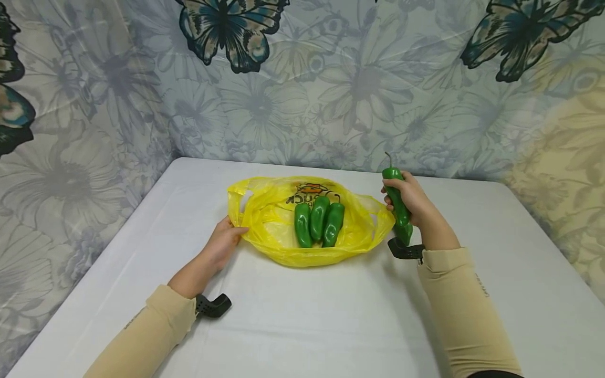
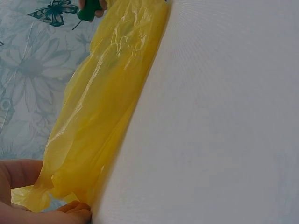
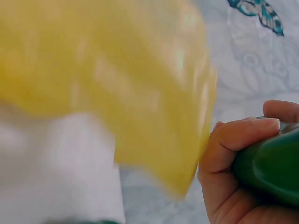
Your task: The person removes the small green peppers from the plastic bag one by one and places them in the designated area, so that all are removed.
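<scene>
An open yellow plastic bag lies on the table, with three green peppers side by side inside. My left hand pinches the bag's left edge; in the left wrist view the thumb and fingers lie around the yellow plastic. To the right of the bag, my right hand grips a green pepper, raised with its stem upward. That pepper fills part of the right wrist view, with fingers curled round it. Just below it another green pepper shows, partly hidden.
A white cloth covers the table. Behind it hangs a patterned backdrop with flowers and butterflies, reaching round to the left and right. Black wrist mounts stick out from both sleeves.
</scene>
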Tool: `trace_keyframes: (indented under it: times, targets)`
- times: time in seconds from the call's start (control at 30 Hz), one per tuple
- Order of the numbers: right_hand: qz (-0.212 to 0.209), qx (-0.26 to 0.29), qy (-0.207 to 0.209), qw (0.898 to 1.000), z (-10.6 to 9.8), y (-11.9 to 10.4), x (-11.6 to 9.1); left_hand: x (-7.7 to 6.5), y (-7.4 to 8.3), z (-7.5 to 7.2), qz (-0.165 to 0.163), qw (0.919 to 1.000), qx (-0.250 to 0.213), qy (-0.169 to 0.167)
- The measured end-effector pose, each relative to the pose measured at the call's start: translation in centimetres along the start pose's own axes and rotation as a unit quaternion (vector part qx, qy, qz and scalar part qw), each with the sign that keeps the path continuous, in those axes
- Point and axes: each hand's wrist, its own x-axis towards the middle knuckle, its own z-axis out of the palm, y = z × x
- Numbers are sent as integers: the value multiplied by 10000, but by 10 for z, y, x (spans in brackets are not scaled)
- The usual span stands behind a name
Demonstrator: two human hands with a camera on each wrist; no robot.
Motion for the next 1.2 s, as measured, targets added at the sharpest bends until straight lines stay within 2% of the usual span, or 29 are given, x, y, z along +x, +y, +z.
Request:
trace_keyframes:
  times: [0.4, 0.53, 0.97, 1.2]
  targets:
    - [42, -401, 454, 9982, -43, 25, 4, -1, -2, -2, 45, 10000, -28, -34]
    - [86, -311, 542, 9980, -54, 35, 5, 0, -2, -2, 52, 10000, -17, -28]
    - [318, -166, 571, 9977, -71, 58, 9, 1, -3, -3, 98, 9999, -8, -80]
    - [410, -166, 722, 9964, -75, 69, 13, 2, -3, -4, 128, 9999, -10, -94]
